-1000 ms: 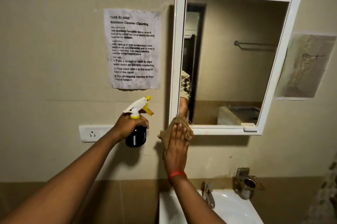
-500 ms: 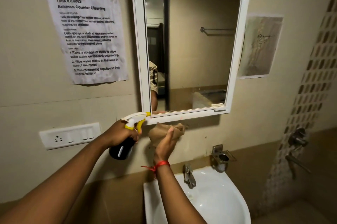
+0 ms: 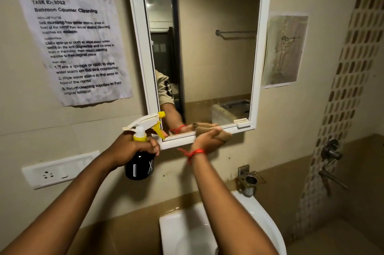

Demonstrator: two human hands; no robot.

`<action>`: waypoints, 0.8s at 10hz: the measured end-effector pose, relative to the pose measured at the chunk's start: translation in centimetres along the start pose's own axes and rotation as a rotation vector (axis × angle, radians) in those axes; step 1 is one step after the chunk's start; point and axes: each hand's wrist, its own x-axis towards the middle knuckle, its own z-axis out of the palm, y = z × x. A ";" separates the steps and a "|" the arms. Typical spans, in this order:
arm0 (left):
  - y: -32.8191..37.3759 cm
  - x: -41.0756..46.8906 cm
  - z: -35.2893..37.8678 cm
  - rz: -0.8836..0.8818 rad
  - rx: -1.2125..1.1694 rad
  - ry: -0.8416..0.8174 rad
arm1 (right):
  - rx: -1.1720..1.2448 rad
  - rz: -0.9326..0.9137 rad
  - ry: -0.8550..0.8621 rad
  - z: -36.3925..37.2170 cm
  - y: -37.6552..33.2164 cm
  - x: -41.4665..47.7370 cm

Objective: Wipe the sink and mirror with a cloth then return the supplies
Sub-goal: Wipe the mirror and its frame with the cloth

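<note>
A white-framed mirror [image 3: 207, 47] hangs on the beige wall above a white sink [image 3: 257, 211]. My right hand [image 3: 205, 141] presses a folded brown cloth [image 3: 223, 135] against the lower frame ledge of the mirror, towards its middle. A red thread is tied around that wrist. My left hand [image 3: 133, 148] grips a black spray bottle [image 3: 140, 166] with a white and yellow trigger head, held upright just left of the mirror's bottom corner, nozzle towards the glass.
A printed task sheet [image 3: 76, 47] is taped to the wall left of the mirror. A white socket plate [image 3: 58, 169] sits below it. A metal holder [image 3: 248, 182] is fixed above the sink. Shower taps [image 3: 330, 155] stick out of the wall at right, beside a mosaic tile strip.
My right hand slid the cloth rightward from the mirror's bottom-left corner, dipped below the frame, then came back onto the ledge. The spray bottle stayed raised in my left hand.
</note>
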 end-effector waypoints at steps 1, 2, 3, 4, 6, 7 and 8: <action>-0.7 0.2 0.4 0.011 -0.012 -0.013 | 0.231 0.076 0.135 -5.4 -14.6 -4.8; -0.8 0.1 0.5 0.007 -0.023 -0.012 | 0.303 0.116 0.119 -6.7 -16.0 -5.4; -0.1 -1.0 0.3 -0.006 0.002 0.006 | 0.244 0.132 0.021 -6.0 -14.4 -9.3; 0.5 -1.4 -0.5 -0.005 0.042 0.036 | 0.202 0.180 -0.070 -5.5 -12.7 -14.5; 2.7 -1.9 -1.5 -0.016 0.045 0.043 | 0.676 0.615 -0.610 -3.4 -7.4 -25.0; 3.0 -1.7 -1.0 -0.022 0.051 0.014 | 0.897 0.675 -0.565 -3.2 -7.8 -25.2; 2.9 -1.6 -0.6 -0.033 0.068 0.018 | 0.154 0.223 -0.205 -2.8 -7.3 -23.7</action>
